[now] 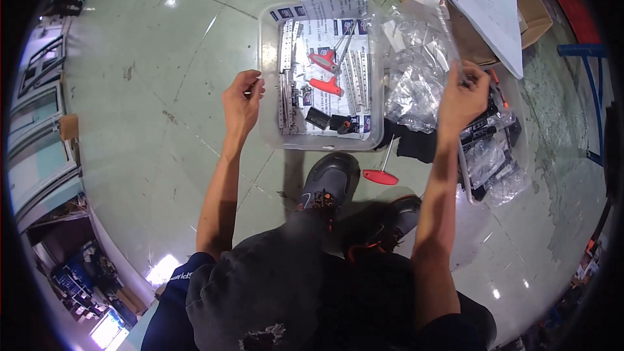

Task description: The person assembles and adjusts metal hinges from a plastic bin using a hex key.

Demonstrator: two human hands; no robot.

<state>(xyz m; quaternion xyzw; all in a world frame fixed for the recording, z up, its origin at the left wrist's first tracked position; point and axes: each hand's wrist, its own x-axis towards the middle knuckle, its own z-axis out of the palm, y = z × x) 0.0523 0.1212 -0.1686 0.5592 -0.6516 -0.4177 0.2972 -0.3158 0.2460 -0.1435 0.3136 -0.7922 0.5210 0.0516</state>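
Note:
My left hand (243, 101) is loosely curled with a gap between thumb and fingers, beside the left rim of a clear plastic bin (265, 117); I see nothing in it. On the right, my right hand (465, 99) has its fingers pinched together above a heap of clear plastic bags (416, 84). A pale narrow strip rises from those fingertips, too blurred to name. Inside the bin are red-handled T-handle hex keys (325, 86), perforated metal strips (356, 81), small metal parts (302, 94) and black pieces (318, 117), lying on printed paper.
Another red T-handle hex key (380, 176) lies on the floor near my shoes (333, 179). A second bin (469, 182) with bagged black parts stands at the right. Behind it are a cardboard box (536, 16) and an open notebook (487, 10). A blue metal frame (582, 52) stands far right.

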